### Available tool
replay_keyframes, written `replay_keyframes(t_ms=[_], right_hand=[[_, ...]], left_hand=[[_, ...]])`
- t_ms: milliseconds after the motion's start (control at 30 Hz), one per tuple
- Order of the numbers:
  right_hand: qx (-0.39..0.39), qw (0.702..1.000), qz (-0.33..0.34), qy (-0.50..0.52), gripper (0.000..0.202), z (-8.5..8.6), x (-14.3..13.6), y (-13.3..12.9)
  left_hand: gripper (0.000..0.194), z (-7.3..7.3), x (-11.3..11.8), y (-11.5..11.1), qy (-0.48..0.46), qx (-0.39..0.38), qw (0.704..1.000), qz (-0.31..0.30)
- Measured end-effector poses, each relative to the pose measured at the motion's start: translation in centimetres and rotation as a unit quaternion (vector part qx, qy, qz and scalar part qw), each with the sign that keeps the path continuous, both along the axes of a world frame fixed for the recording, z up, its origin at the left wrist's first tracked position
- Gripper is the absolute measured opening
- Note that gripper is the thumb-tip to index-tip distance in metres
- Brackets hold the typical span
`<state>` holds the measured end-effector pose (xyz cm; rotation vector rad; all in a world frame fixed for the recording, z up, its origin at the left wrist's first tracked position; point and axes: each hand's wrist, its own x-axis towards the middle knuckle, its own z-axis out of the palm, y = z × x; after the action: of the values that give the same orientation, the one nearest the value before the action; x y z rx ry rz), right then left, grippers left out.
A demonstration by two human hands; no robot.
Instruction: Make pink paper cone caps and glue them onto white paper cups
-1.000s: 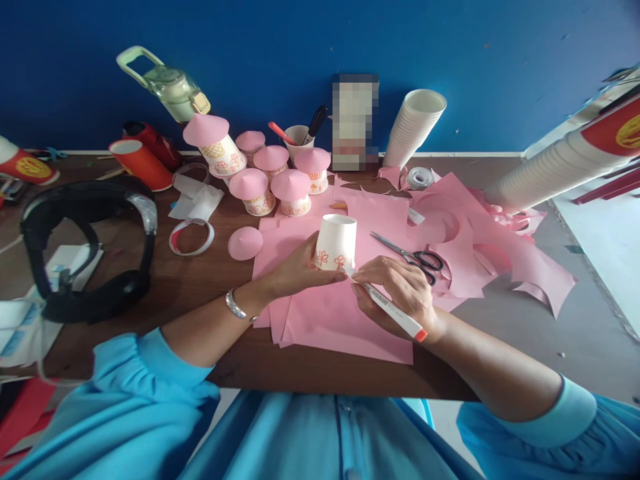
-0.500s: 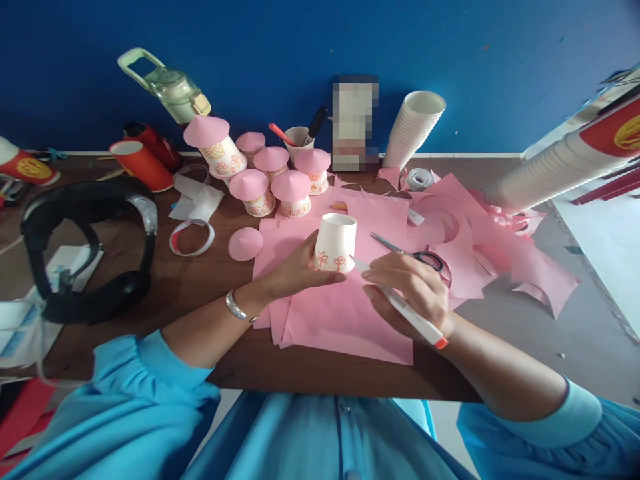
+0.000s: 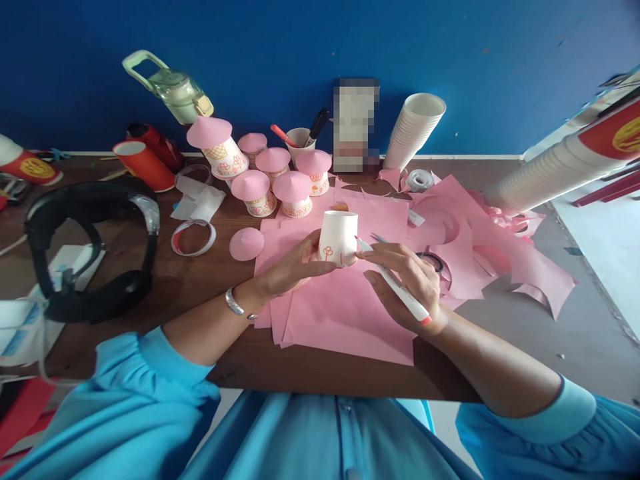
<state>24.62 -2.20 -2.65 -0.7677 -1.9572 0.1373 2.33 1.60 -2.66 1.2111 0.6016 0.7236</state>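
My left hand (image 3: 295,268) grips a white paper cup (image 3: 339,230) from its left side, with the thumb along the lower edge. Red flower marks show near the cup's wide lower rim, and a short red line stands to their right. A white marker (image 3: 403,292) with an orange end is held in my right hand (image 3: 413,280), its tip at the cup's lower right side. Pink paper sheets (image 3: 345,320) lie beneath both hands. Partly behind my right hand are scissors (image 3: 431,261). Several decorated cups with pink cone tops (image 3: 251,185) stand behind to the left.
A loose pink cone (image 3: 247,244) and a tape ring (image 3: 193,238) lie at the left, beside a black headset-like frame (image 3: 90,317). Stacked white cups (image 3: 413,130) lean at the back. Pink scraps (image 3: 480,233) spread to the right. A green bottle (image 3: 177,93) is at back left.
The cup has turned in my left hand, so different flower marks face me. My right hand and the marker have shifted slightly left and up, and the marker tip now meets the cup's lower right side.
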Motion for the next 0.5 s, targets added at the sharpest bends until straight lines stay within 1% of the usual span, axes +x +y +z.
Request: replay_keyframes(t_ms=[167, 233, 433, 500], right_hand=[[0.004, 1.0, 0.017, -0.02, 0.033, 0.34, -0.3, -0.2], [0.004, 0.999, 0.023, -0.021, 0.031, 0.41, -0.32, -0.22], [0.001, 0.999, 0.042, -0.016, 0.023, 0.86, -0.05, -0.2], [0.006, 0.999, 0.044, -0.016, 0.022, 1.02, -0.07, -0.23]], left_hand=[[0.065, -0.28, -0.29, 0.06, 0.085, 0.012, 0.996, 0.027], [0.067, -0.42, -0.29, 0.06, 0.105, 0.013, 0.994, 0.037], [0.068, -0.44, -0.22, -0.09, 0.123, 0.034, 0.991, 0.048], [0.071, -0.52, -0.31, -0.13, 0.135, 0.033, 0.989, 0.054]])
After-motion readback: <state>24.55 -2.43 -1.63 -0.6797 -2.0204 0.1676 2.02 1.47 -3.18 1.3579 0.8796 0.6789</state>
